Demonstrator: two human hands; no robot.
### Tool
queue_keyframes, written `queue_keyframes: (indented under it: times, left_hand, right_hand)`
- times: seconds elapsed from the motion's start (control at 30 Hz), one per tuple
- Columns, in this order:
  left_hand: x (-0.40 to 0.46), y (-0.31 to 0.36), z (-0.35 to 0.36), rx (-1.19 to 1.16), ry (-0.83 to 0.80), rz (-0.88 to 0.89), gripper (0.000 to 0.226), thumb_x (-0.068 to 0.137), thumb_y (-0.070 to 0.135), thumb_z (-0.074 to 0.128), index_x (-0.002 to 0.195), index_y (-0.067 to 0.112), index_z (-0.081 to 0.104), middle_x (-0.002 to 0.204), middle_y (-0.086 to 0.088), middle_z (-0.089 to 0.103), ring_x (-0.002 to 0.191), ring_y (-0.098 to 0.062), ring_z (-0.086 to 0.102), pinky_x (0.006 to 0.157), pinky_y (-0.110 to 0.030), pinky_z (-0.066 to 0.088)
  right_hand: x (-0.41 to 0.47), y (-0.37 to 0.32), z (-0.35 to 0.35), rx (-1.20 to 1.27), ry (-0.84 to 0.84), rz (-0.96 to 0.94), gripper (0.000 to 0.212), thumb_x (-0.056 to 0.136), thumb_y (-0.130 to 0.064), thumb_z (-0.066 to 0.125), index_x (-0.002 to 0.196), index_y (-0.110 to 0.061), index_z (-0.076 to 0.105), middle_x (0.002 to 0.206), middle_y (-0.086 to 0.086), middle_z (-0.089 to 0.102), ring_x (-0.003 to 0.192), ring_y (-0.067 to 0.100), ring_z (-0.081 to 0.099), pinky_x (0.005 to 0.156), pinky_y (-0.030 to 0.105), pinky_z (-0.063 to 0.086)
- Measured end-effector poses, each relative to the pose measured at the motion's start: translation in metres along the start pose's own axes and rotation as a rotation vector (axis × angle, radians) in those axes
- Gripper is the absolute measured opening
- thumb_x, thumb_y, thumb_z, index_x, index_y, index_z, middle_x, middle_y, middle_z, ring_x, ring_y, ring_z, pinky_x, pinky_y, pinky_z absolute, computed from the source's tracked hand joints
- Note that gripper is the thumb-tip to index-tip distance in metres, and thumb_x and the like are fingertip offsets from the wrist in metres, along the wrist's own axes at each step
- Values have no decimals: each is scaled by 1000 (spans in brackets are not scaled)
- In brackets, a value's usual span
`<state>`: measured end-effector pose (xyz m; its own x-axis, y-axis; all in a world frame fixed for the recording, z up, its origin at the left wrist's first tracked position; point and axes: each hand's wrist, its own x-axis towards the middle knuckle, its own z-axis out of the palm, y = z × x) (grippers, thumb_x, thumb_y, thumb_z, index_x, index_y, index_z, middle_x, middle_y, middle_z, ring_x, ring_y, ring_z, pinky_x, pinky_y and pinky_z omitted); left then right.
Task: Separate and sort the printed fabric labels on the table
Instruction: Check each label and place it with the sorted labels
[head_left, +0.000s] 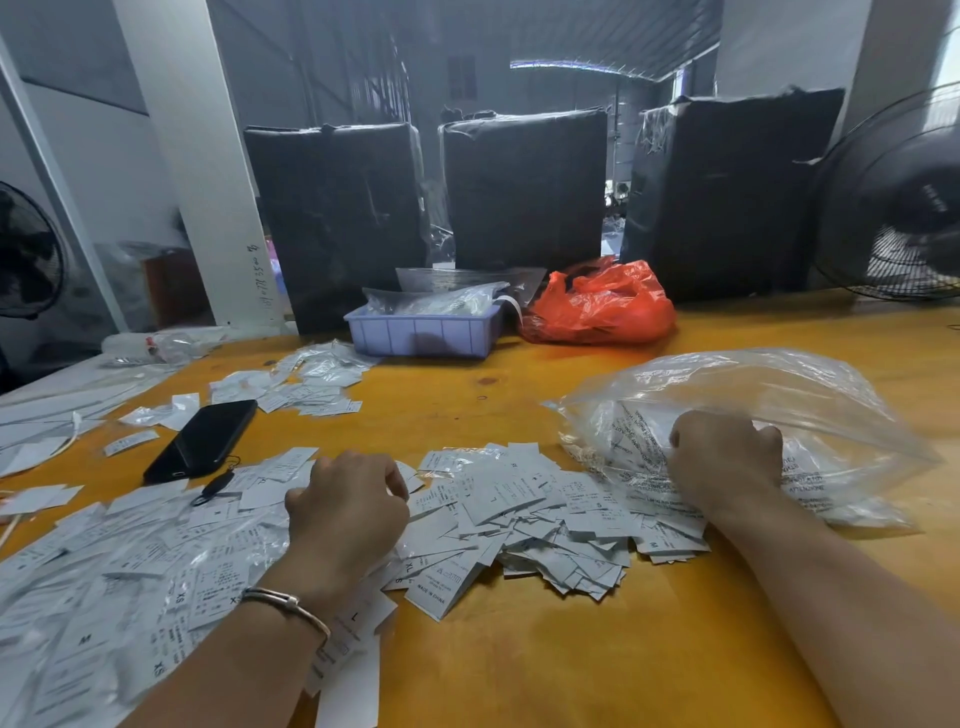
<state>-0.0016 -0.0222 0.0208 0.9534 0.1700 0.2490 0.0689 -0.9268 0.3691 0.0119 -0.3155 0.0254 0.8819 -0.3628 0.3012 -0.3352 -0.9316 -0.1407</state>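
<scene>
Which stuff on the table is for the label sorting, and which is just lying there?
For the job:
loose labels
clear bag under the right hand
left hand on the labels

Just lying about:
black phone
purple tray
red bag
fan

White pillar, black wrapped bundles, fan, orange table

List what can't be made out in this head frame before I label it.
- Left hand: fingertips curl away under the knuckles; a pinched label can't be confirmed.
- Right hand: fingers buried at the clear bag mouth; grip unclear.
- Labels: fine print too small; only a few size letters readable.
- Purple tray: contents hidden by plastic bags.
- Left label pile cut off by the frame edge.
</scene>
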Motion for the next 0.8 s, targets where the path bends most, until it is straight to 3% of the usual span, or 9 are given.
queue_keyframes:
  times: [0.13,0.33,0.4,0.5,0.63,0.73,0.8]
  left_hand:
    - [2,1,4,2,-9,52,23,82,17,54,88,38,58,101,10,43,115,-19,38,85,-37,32]
    - [1,4,10,-131,44,168,13,85,24,59,92,35,61,113,9,49,117,-16,38,93,-38,40]
    - [-1,7,9,-176,73,229,13,85,23,61,92,34,62,111,11,50,116,-14,38,88,-34,38]
    - [-5,12,7,-279,103,343,14,85,20,64,90,33,63,111,14,52,115,-10,41,86,-27,32]
    - [-9,18,2,-594,2,436,20,86,31,70,106,35,67,126,18,50,118,1,47,89,-19,44]
    - [-15,23,-5,-782,-188,446,52,76,47,71,125,42,56,126,26,54,114,10,53,78,-8,49]
    - [-17,24,-6,-841,-327,428,66,72,42,75,133,39,48,118,16,65,108,3,61,82,-14,53]
  right_hand:
    - [5,4,4,17,36,-16,15,86,-15,57,96,-21,66,101,-2,63,104,22,52,88,36,35]
    - [4,1,3,239,293,-57,18,87,-16,53,74,-16,66,88,7,62,89,28,51,65,30,29]
    - [-1,-5,0,391,314,-62,22,86,-14,55,65,-14,59,80,9,62,78,29,53,59,28,32]
    - [-10,-20,-5,702,116,-69,23,83,-12,56,60,-14,58,68,7,63,62,24,55,57,29,41]
    - [-26,-39,-23,1312,-411,-131,15,83,0,55,69,-3,63,60,11,65,47,15,45,47,25,35]
    - [-34,-47,-23,1442,-737,-238,14,85,-1,57,74,-5,65,66,14,66,48,16,49,46,23,36]
    - [-38,-51,-20,1442,-822,-302,12,86,-3,60,76,-7,67,69,14,66,50,16,51,46,21,38]
